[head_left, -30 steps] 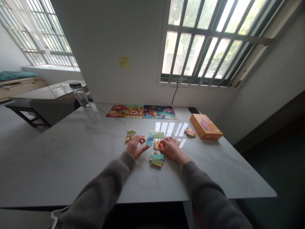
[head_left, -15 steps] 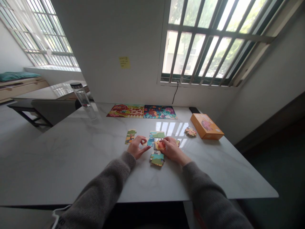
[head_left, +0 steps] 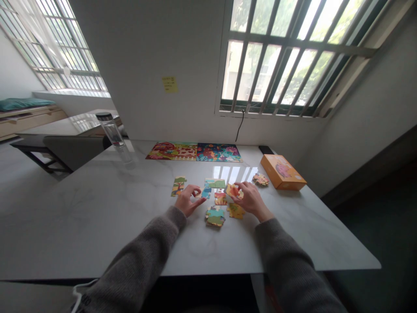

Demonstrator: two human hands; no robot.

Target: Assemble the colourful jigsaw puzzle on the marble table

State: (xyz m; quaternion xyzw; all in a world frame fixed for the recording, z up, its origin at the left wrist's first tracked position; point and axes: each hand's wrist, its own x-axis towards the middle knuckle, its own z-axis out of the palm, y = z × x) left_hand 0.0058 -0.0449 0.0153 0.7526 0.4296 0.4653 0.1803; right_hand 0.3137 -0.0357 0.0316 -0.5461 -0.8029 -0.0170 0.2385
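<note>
The right hand [head_left: 251, 201] has shifted right of frame centre, its grip now closed on an orange piece [head_left: 233, 190] low over the tabletop [head_left: 97, 208]. This has uncovered a red-orange piece [head_left: 220, 198] and a yellow piece [head_left: 236, 211]. The left hand [head_left: 185, 201] stays put, thumb and forefinger pinching a pale piece [head_left: 196, 194] beside the blue piece [head_left: 206, 191].

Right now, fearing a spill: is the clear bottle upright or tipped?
Upright: the bottle stands on its base, black cap on top.
</note>
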